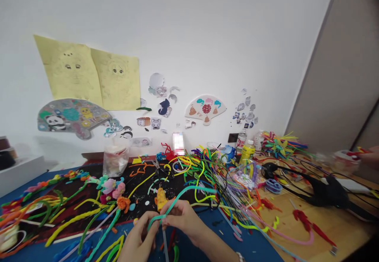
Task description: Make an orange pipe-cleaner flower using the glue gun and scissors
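Observation:
Both hands are together at the bottom middle of the head view. My left hand (142, 234) pinches the looped end of a teal pipe cleaner (189, 188). My right hand (185, 219), just beside it, has its thumb and fingers closed on the same pipe cleaner, whose long free part arches up and to the right. A pale thin stick (165, 244) hangs below the fingertips; its upper end is hidden by them. Just behind the hands stands a small yellow-orange fuzzy figure (161, 199).
Loose coloured pipe cleaners (207, 171) cover much of the table. Fuzzy flowers (112, 189) lie left. Scissors (158, 169), a yellow bottle (247, 151) and a black headset-like device (328, 191) sit farther back and right. Another person's hand (368, 161) is at the right edge.

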`<state>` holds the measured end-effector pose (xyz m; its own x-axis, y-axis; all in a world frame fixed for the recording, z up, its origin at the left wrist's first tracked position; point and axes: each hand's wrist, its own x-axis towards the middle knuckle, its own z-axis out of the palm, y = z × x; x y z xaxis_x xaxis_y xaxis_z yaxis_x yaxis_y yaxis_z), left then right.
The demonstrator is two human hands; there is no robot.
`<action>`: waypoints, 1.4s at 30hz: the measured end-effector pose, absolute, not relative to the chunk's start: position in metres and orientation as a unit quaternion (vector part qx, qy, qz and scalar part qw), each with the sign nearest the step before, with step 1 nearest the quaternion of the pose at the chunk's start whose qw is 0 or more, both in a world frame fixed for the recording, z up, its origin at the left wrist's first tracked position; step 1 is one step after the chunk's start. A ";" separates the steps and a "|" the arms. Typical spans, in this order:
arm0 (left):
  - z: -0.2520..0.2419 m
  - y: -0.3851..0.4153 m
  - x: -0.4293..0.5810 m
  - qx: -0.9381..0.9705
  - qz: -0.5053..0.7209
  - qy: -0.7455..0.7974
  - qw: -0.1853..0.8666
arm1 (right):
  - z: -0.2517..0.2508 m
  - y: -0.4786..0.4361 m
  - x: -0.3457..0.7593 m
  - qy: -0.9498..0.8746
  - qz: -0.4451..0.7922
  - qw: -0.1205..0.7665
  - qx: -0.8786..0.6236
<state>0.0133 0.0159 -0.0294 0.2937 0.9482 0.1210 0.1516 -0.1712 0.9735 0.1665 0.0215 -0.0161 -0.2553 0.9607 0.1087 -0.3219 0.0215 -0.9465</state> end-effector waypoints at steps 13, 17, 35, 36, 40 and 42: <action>-0.040 0.021 0.015 0.604 0.437 0.409 0.527 | -0.023 0.029 0.168 -0.414 0.639 0.547 -0.347; -0.038 0.019 0.016 0.614 0.413 0.387 0.550 | -0.024 0.031 0.169 -0.403 0.649 0.519 -0.383; -0.034 0.010 0.024 0.642 0.267 0.368 0.617 | -0.026 0.029 0.168 -0.388 0.668 0.529 -0.351; -0.033 0.011 0.023 0.643 0.271 0.375 0.610 | -0.025 0.029 0.168 -0.387 0.672 0.532 -0.340; -0.027 0.014 0.020 0.647 0.289 0.398 0.582 | -0.021 0.028 0.168 -0.392 0.680 0.538 -0.307; -0.027 0.015 0.018 0.651 0.294 0.401 0.574 | -0.020 0.026 0.168 -0.400 0.680 0.533 -0.305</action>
